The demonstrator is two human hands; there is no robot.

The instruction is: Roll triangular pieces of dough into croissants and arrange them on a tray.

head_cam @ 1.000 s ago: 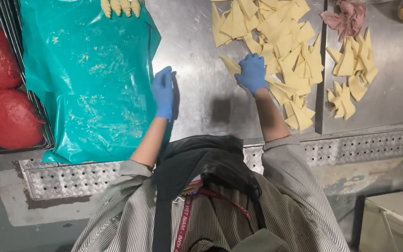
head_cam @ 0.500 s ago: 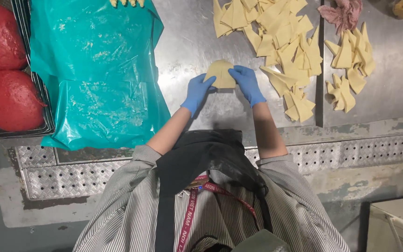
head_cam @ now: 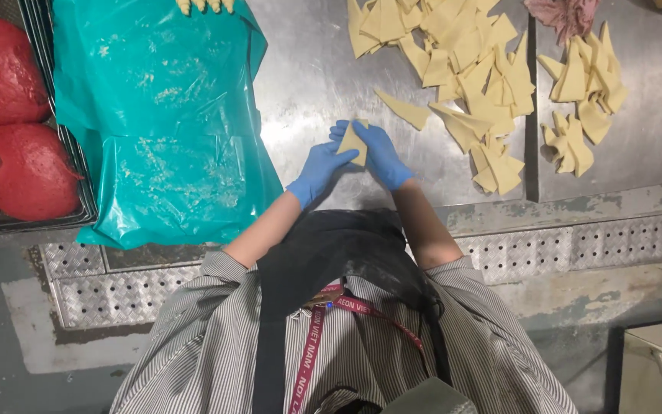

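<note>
Folded dough triangle (head_cam: pixel 353 142) held between both blue-gloved hands over the steel table (head_cam: pixel 308 77). Left hand (head_cam: pixel 318 170) pinches its lower edge, right hand (head_cam: pixel 377 153) is closed on its right side. Pile of dough triangles (head_cam: pixel 461 61) right of it, one loose triangle (head_cam: pixel 404 110) just beside. Teal plastic sheet (head_cam: pixel 162 115) left; red bagged lumps (head_cam: pixel 9 115) beyond that.

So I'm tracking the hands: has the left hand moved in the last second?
Yes. The left hand went right, away from the teal sheet, and now holds a dough piece with the right hand.
</note>
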